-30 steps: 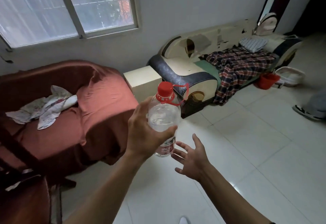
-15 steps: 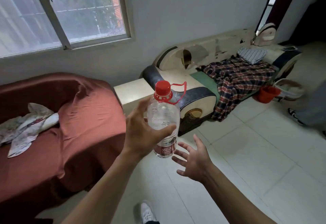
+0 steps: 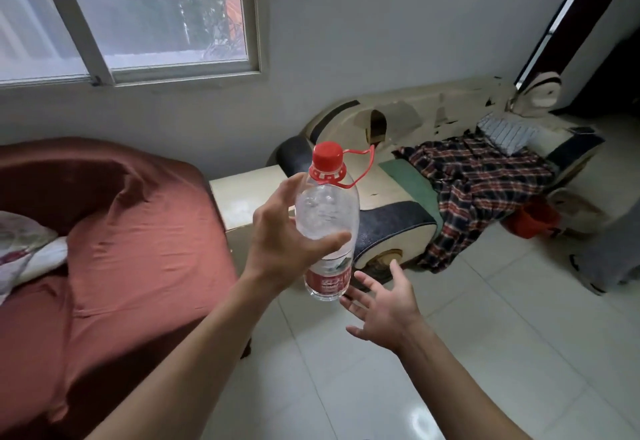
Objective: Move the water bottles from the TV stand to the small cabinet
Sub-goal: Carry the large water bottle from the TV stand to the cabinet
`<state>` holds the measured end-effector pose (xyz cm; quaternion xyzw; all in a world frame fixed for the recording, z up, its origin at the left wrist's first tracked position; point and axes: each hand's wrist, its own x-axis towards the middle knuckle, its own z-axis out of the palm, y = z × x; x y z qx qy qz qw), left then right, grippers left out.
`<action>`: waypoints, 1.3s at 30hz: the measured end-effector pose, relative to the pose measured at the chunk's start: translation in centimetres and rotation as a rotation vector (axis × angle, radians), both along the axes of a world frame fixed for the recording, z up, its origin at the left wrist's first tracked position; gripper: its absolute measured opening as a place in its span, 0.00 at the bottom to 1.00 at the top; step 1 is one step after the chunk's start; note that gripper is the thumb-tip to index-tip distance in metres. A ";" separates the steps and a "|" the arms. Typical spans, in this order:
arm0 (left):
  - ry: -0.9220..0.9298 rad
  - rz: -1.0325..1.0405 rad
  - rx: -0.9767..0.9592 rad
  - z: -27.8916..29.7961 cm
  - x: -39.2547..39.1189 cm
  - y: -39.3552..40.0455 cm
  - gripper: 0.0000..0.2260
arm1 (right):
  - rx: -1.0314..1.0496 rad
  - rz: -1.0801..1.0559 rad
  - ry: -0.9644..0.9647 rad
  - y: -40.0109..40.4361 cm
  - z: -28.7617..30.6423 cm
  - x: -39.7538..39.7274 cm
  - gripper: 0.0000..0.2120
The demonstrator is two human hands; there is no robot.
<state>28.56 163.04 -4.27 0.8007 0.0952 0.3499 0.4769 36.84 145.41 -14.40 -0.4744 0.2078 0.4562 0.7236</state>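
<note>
A clear water bottle (image 3: 327,211) with a red cap, red carry loop and red label is upright in mid-air at the centre of the head view. My left hand (image 3: 277,242) grips its body from the left, thumb across the front. Just below and right of the bottle's base, my right hand (image 3: 384,308) hovers with fingers spread and holds nothing. Behind the bottle stands the small cream cabinet (image 3: 242,197), between the sofa and the car-shaped bed; its top shows bare.
A rust-red covered sofa (image 3: 138,249) fills the left, with a crumpled cloth (image 3: 24,249) on it. A car-shaped bed (image 3: 415,176) with a plaid blanket (image 3: 474,190) lies right. A red basin (image 3: 535,219) sits beside it. White tiled floor (image 3: 485,335) spreads ahead.
The view has closed in on the cabinet and sofa. The bottle stays upright in my left hand, and my right hand keeps its spread pose under it.
</note>
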 end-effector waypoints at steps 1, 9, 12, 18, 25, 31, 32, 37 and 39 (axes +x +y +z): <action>0.015 0.007 -0.003 0.0 1.3 1.0 0.41 | 0.004 0.006 0.010 1.0 -0.2 1.4 0.36; 0.132 0.106 0.079 -1.2 13.7 6.8 0.39 | 0.017 0.098 0.089 8.2 -3.4 15.1 0.36; 0.173 0.163 0.098 -1.0 18.6 8.5 0.39 | 0.023 0.153 0.115 10.3 -4.5 20.4 0.38; 0.173 0.257 0.122 0.5 25.6 11.8 0.37 | 0.020 0.263 0.076 14.7 -3.5 29.6 0.38; 0.204 0.290 0.129 -0.2 30.9 17.4 0.34 | -0.027 0.367 0.049 21.2 -4.2 35.9 0.38; 0.227 0.312 0.114 -3.2 34.7 25.4 0.32 | -0.089 0.439 0.047 29.6 -6.3 40.1 0.39; 0.230 0.312 0.108 -3.7 35.5 27.1 0.31 | -0.108 0.438 0.046 31.2 -6.7 40.8 0.39; 0.239 0.319 0.022 -6.7 38.9 34.9 0.30 | -0.268 0.453 0.061 39.0 -8.1 44.5 0.40; 0.240 0.318 -0.009 -7.9 40.0 37.6 0.30 | -0.305 0.485 0.049 42.1 -9.0 46.0 0.41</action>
